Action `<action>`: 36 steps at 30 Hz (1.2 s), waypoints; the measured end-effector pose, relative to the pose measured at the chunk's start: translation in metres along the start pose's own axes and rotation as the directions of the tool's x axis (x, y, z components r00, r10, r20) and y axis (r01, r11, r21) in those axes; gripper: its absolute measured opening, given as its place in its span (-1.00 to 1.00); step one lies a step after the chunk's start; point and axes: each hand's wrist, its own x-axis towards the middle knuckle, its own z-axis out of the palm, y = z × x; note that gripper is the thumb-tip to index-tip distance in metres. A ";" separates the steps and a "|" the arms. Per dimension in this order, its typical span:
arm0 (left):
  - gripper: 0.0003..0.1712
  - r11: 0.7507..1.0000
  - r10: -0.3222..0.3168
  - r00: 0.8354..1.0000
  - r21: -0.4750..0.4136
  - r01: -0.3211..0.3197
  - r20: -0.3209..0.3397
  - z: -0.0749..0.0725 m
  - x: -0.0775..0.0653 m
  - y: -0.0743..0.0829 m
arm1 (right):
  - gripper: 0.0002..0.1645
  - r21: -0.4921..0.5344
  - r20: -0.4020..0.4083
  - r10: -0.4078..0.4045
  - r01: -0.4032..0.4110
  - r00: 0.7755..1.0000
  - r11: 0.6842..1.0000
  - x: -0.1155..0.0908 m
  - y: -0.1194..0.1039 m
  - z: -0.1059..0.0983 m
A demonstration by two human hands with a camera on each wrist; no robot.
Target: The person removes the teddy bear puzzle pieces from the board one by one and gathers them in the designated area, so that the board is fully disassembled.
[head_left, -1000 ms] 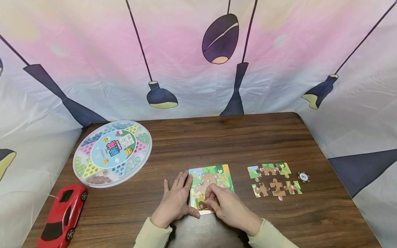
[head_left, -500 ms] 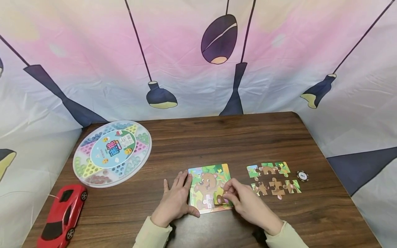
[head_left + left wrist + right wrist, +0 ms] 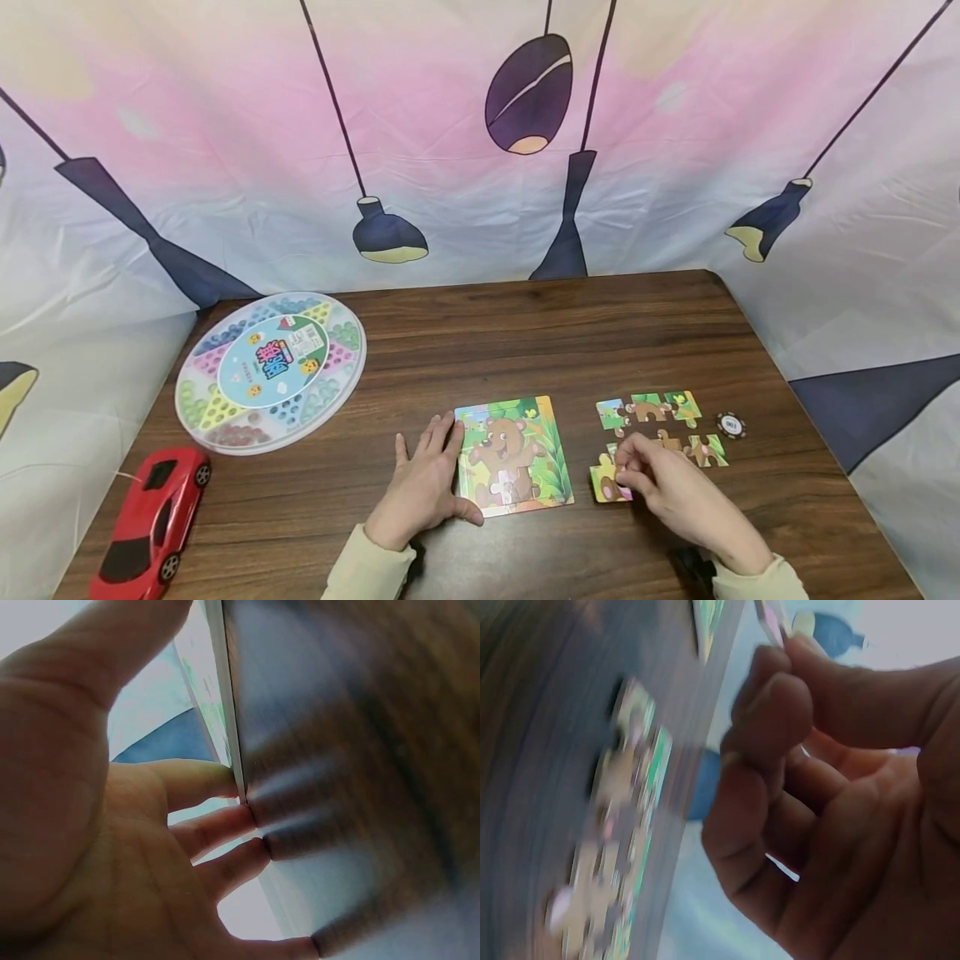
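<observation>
A square bear jigsaw puzzle (image 3: 513, 442) lies on the brown table, with a paler gap low in its picture. Along its left side rests my left hand (image 3: 426, 482), fingers spread, thumb at the lower left corner; the left wrist view shows the fingertips against the board's edge. My right hand (image 3: 675, 492) pinches a jigsaw piece (image 3: 606, 485) with yellow, brown and pink on it, right of the board. In the right wrist view that piece (image 3: 771, 621) sticks out between thumb and forefinger. Beyond the hand lie several loose pieces (image 3: 649, 408) in two rows, some partly hidden by it.
A black-and-white chip (image 3: 731, 425) marked 100 lies right of the loose pieces. At the left stand a round marble board game (image 3: 348, 375) and a red toy car (image 3: 153, 525). A printed cloth (image 3: 465, 225) hangs behind the table.
My right hand has lifted the piece out of the lower part of the puzzle and carried it right, toward the loose pieces. My left hand has stayed in place.
</observation>
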 end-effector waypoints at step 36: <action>0.49 1.000 -0.010 1.000 0.000 0.010 0.015 0.000 0.000 0.000 | -0.82 -0.143 0.022 0.254 -0.249 0.967 0.958 -0.025 0.031 -0.001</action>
